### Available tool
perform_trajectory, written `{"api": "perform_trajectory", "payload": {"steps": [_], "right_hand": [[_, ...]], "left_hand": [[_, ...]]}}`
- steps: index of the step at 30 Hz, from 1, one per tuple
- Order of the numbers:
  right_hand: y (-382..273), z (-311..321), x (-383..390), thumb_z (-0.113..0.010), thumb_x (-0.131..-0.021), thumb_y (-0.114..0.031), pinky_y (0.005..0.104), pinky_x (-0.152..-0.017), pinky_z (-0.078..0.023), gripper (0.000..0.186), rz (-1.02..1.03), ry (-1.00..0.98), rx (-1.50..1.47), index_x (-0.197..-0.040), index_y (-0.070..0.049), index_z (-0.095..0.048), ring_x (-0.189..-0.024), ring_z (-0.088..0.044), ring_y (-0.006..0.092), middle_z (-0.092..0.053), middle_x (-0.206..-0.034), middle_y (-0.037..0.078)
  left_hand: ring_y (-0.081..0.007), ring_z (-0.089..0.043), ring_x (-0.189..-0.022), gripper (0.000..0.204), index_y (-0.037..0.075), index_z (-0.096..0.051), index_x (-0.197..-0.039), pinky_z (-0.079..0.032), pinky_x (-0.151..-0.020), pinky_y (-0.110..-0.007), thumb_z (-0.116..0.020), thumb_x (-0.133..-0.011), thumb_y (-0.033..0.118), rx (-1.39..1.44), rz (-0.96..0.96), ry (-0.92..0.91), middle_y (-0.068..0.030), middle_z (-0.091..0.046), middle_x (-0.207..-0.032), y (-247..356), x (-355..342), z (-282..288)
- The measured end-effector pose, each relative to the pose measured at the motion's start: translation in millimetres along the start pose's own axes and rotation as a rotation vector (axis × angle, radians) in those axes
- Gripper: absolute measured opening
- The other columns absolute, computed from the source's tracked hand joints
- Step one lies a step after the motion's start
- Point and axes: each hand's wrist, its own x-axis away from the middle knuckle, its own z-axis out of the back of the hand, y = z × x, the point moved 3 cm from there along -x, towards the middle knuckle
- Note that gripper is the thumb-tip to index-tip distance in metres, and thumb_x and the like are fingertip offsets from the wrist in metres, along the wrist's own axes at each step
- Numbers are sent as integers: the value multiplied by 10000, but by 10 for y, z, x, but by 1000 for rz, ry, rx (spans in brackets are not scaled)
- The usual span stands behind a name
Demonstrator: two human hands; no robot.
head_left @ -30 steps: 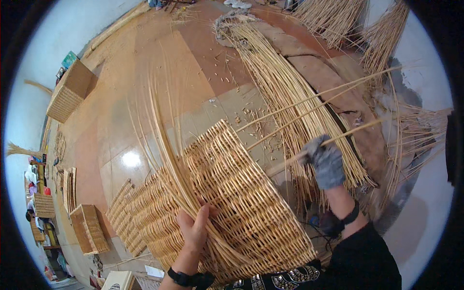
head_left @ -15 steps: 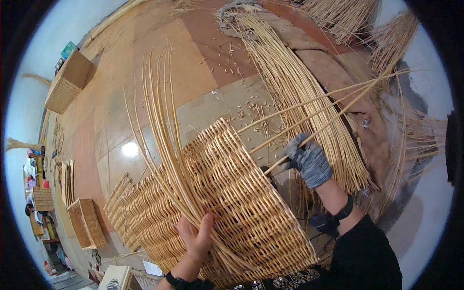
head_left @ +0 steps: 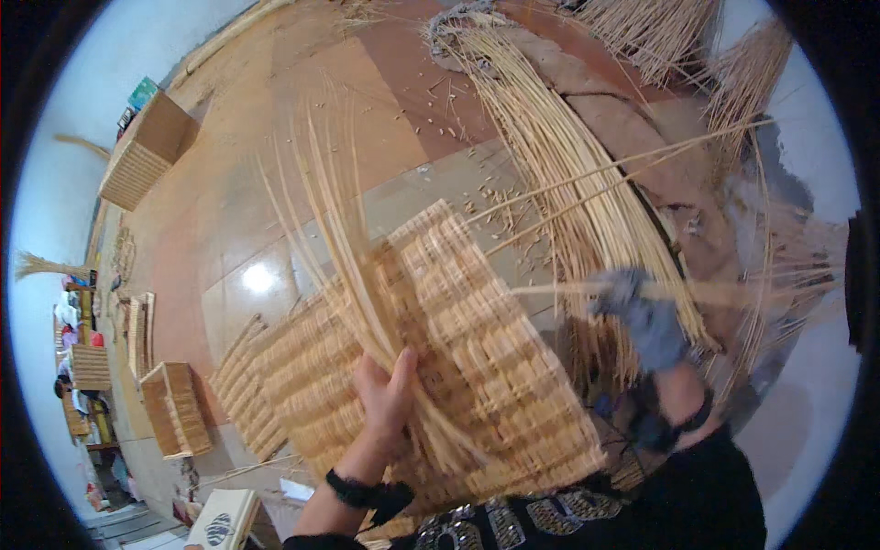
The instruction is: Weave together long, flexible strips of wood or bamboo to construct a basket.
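Left hand [head_left: 387, 390], with no glove on, has its thumb and fingers wrapped round a bunch of thin canes [head_left: 367, 312] in the head view. The bunch lies slantwise over the woven panel [head_left: 495, 367], which sits in front of the person's dark top [head_left: 522, 518]. Holding it like that likely stops the loose canes from flopping apart. To the right of the panel is the right hand [head_left: 642, 316], in a grey glove [head_left: 658, 339]. It is blurry, but it looks closed round a long stick [head_left: 559, 289] that seems to start at the panel's right edge. The glove probably saves the skin from rubbing. Two more sticks [head_left: 669, 150] poke out higher up that same edge.

Past the panel's right edge, a big pile of canes [head_left: 522, 110] lies by a brown cloth [head_left: 623, 128], maybe so it is easy to reach. Little cut bits [head_left: 495, 206] lie on the shiny tan and reddish floor [head_left: 275, 183], beyond the panel's top corner. Far left of the panel are a woven box [head_left: 137, 170] and a woven tray [head_left: 179, 422].
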Motion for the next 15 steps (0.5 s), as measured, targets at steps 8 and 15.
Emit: {"api": "perform_trajectory", "payload": {"steps": [8, 15], "right_hand": [[-60, -1167, 614, -659, -758, -307, 250, -472, -478, 320, -309, -819, 538, -772, -9, -544, -579, -569, 113, -563, -665, 58], [385, -1129, 564, -693, -726, -320, 237, -446, -448, 316, -363, -920, 495, -692, -49, -535, -486, -526, 95, -536, -574, 10]], "left_hand": [[-137, -593, -727, 249, -39, -557, -937, -483, -656, -264, -606, -810, 169, 390, 109, -259, -93, -627, -835, 273, 255, -368], [-170, -610, -744, 214, -42, -545, -970, -518, -632, -293, -574, -819, 106, 466, 166, -240, -111, -617, -859, 215, 377, -233]]}}
